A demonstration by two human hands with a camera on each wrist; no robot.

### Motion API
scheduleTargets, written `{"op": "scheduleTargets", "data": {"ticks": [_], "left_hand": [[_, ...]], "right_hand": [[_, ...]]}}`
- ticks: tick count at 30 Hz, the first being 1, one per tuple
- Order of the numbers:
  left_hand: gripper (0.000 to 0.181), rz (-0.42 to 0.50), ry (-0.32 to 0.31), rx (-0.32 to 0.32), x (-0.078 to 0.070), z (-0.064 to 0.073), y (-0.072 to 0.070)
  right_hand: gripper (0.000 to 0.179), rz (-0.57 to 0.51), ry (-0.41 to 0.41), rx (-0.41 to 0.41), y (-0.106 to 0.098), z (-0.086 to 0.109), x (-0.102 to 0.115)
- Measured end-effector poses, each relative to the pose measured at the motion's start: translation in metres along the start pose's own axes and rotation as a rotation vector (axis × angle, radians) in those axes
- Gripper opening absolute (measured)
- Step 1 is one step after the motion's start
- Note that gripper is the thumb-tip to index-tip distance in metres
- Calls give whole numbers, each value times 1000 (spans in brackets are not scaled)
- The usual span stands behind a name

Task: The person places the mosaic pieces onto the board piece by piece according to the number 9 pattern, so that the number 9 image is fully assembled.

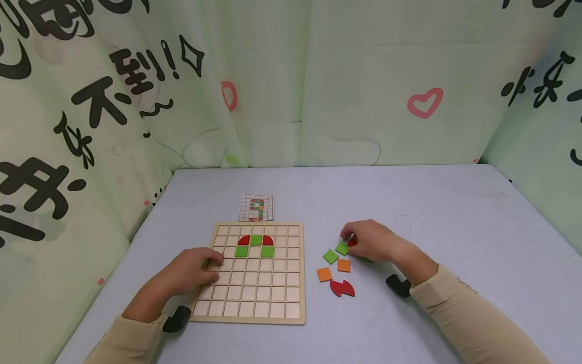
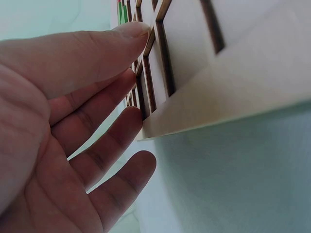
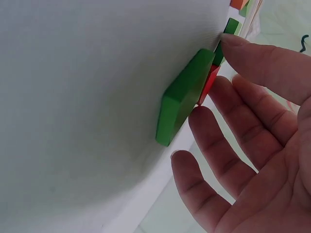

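My left hand (image 1: 193, 270) rests at the left edge of a wooden grid board (image 1: 273, 320), thumb over the frame and fingers loosely bent along the side in the left wrist view. On the board lie green squares (image 1: 256, 240) and red quarter-round tiles (image 1: 268, 240). My right hand (image 1: 375, 241) is over loose tiles right of the board. In the right wrist view its thumb (image 3: 243, 51) touches a green tile (image 3: 231, 29), with fingers near a red tile (image 3: 209, 85). No tile is visibly lifted. Another green tile (image 3: 182, 99) lies below the palm, closest to the camera.
A small pattern card (image 1: 256, 208) lies behind the board. Nearer me, right of the board, are orange squares (image 1: 344, 265) and two red tiles (image 1: 342, 288). A curtain (image 1: 354, 91) with black characters hangs behind the white-covered table (image 1: 432, 202).
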State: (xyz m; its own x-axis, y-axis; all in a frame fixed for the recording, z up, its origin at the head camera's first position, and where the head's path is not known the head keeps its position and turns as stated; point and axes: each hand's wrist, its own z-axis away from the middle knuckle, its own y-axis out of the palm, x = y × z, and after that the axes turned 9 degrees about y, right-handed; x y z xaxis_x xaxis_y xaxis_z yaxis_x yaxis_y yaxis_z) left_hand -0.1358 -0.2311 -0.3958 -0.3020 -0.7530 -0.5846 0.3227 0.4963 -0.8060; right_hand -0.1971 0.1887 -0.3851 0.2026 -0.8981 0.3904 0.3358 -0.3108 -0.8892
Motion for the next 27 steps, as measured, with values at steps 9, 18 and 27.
{"op": "scheduleTargets", "data": {"ticks": [9,18,27], "left_hand": [[27,3,2,1,-1,0,0],[27,-3,5,5,0,-1,-1],[27,-3,8,3,1,-1,0]], "right_hand": [[29,38,-69,-18,2,-3,7],[23,62,-95,-18,3,-6,11],[22,58,-86,-22,4,-6,9]]}}
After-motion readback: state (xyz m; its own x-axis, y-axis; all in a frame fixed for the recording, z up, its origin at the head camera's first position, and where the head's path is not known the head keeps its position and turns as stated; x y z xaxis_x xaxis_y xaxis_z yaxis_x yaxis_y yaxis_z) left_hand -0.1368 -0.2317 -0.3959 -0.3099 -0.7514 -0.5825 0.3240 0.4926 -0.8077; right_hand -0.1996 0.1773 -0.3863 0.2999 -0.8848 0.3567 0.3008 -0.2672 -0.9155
